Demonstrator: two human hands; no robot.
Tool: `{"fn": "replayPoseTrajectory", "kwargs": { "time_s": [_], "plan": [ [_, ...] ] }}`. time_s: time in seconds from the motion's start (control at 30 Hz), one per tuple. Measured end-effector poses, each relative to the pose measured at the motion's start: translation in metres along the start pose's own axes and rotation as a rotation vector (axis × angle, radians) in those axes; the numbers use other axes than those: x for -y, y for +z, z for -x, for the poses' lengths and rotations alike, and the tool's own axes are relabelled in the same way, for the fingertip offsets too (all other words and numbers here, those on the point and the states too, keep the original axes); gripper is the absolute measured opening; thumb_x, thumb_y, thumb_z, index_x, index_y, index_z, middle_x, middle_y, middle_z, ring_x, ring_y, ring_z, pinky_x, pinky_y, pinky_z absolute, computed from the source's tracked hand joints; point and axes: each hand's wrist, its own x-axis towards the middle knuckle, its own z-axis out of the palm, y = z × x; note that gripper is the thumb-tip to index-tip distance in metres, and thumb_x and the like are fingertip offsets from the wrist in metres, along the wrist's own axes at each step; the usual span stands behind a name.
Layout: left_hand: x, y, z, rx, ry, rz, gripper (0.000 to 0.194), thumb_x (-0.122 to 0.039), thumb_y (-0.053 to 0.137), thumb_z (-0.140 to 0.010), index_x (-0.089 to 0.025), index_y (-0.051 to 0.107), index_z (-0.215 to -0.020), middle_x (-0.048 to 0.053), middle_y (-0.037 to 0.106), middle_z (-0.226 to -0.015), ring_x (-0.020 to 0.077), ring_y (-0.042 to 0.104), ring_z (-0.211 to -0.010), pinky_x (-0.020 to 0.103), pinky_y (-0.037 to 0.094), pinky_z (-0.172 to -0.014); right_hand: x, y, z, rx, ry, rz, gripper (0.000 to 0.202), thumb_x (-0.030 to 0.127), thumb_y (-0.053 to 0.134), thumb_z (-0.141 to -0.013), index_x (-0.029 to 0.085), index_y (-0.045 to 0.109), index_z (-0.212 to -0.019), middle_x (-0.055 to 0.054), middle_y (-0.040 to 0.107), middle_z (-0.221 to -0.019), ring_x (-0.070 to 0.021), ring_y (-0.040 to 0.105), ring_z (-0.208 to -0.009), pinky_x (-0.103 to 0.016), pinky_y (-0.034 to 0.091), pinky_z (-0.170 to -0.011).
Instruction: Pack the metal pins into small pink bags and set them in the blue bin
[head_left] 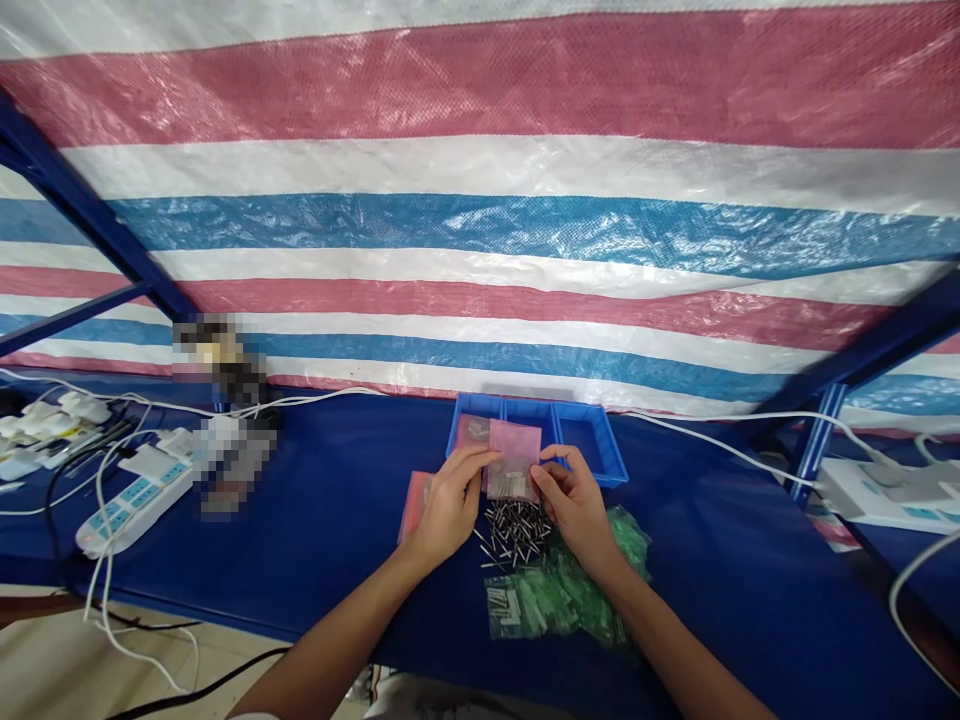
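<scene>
Between both hands a small pink plastic bag is held up, with something pale in its lower part. My left hand pinches the bag's left edge, and my right hand grips its right edge. Right below the bag lies a pile of thin dark metal pins with silvery ends. Several green-tinted clear bags with small contents lie nearest me, partly under my right forearm. Another pink bag rests on the table, partly hidden by my left hand.
A blue divided tray stands behind the hands, with pink bags in its left compartment. White power strips and cables lie to the left; another strip is at the right. A striped tarp hangs behind the blue table.
</scene>
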Motion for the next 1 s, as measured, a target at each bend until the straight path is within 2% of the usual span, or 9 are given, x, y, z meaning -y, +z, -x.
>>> {"fn": "replayPoseTrajectory", "kwargs": {
  "time_s": [0.27,0.43,0.5,0.57,0.63,0.7,0.83,0.9,1.0],
  "plan": [
    [0.000,-0.001,0.002,0.042,-0.044,-0.011,0.030,-0.019,0.059,-0.104,-0.026,0.070,-0.132,0.009,0.070,-0.128,0.0236,0.067,-0.116,0.034,0.059,-0.090,0.009,0.002,0.001,-0.054,-0.065,0.103,0.032,0.054,0.074,-0.091,0.022,0.068,-0.097,0.003,0.056,-0.067,-0.0100,0.039,-0.047,-0.025,0.028,-0.042],
    [-0.002,-0.001,-0.001,0.036,-0.115,-0.056,0.019,-0.027,0.063,-0.104,-0.026,0.073,-0.120,0.006,0.074,-0.116,0.0229,0.069,-0.106,0.034,0.056,-0.090,0.011,0.001,0.002,-0.061,-0.035,0.156,0.031,0.051,0.065,-0.096,0.021,0.073,-0.098,0.004,0.051,-0.055,-0.0123,0.041,-0.045,-0.026,0.033,-0.044],
    [-0.003,-0.001,-0.003,0.020,-0.137,-0.076,0.016,-0.031,0.064,-0.105,-0.026,0.075,-0.113,0.005,0.074,-0.107,0.0230,0.068,-0.102,0.034,0.055,-0.088,0.011,0.001,0.002,-0.052,-0.029,0.143,0.030,0.050,0.064,-0.096,0.021,0.072,-0.100,0.001,0.062,-0.064,-0.0120,0.042,-0.046,-0.026,0.035,-0.044],
    [-0.004,-0.001,-0.003,0.009,-0.158,-0.089,0.015,-0.034,0.064,-0.105,-0.026,0.077,-0.107,0.004,0.073,-0.100,0.0227,0.067,-0.098,0.033,0.053,-0.085,0.009,0.002,0.002,-0.032,-0.029,0.121,0.030,0.049,0.066,-0.094,0.021,0.071,-0.102,-0.004,0.072,-0.084,-0.0109,0.044,-0.047,-0.025,0.037,-0.043],
    [-0.006,-0.002,-0.004,0.006,-0.170,-0.090,0.017,-0.035,0.063,-0.105,-0.026,0.077,-0.105,0.004,0.072,-0.097,0.0222,0.067,-0.096,0.033,0.053,-0.083,0.007,0.002,0.001,-0.016,-0.025,0.103,0.031,0.050,0.070,-0.092,0.021,0.070,-0.103,-0.005,0.073,-0.092,-0.0101,0.045,-0.047,-0.025,0.037,-0.042],
    [-0.007,-0.002,-0.004,0.007,-0.171,-0.085,0.019,-0.036,0.062,-0.106,-0.027,0.078,-0.106,0.004,0.070,-0.099,0.0219,0.067,-0.098,0.032,0.053,-0.084,0.004,0.002,0.001,-0.010,-0.022,0.101,0.031,0.051,0.072,-0.091,0.022,0.068,-0.103,-0.002,0.068,-0.080,-0.0101,0.044,-0.046,-0.024,0.035,-0.042],
    [-0.009,-0.004,-0.006,0.015,-0.151,-0.059,0.021,-0.036,0.060,-0.107,-0.027,0.079,-0.111,0.006,0.068,-0.111,0.0220,0.067,-0.108,0.033,0.055,-0.093,-0.001,-0.001,0.001,-0.002,-0.037,0.141,0.031,0.052,0.073,-0.093,0.023,0.067,-0.100,0.006,0.047,-0.058,-0.0110,0.041,-0.045,-0.024,0.032,-0.042],
    [-0.010,-0.004,-0.007,0.026,-0.136,-0.032,0.021,-0.034,0.059,-0.107,-0.027,0.079,-0.111,0.006,0.069,-0.116,0.0223,0.067,-0.112,0.034,0.055,-0.097,-0.003,-0.002,0.001,-0.012,-0.050,0.154,0.031,0.053,0.073,-0.094,0.023,0.067,-0.099,0.005,0.051,-0.064,-0.0105,0.042,-0.046,-0.024,0.032,-0.042],
    [-0.009,-0.004,-0.007,0.033,-0.129,-0.004,0.021,-0.034,0.059,-0.107,-0.026,0.079,-0.108,0.006,0.072,-0.118,0.0228,0.068,-0.114,0.035,0.055,-0.099,-0.007,-0.003,0.000,-0.040,-0.092,0.166,0.030,0.051,0.075,-0.092,0.023,0.068,-0.098,-0.002,0.062,-0.089,-0.0086,0.044,-0.049,-0.025,0.034,-0.040]
  ]
}}
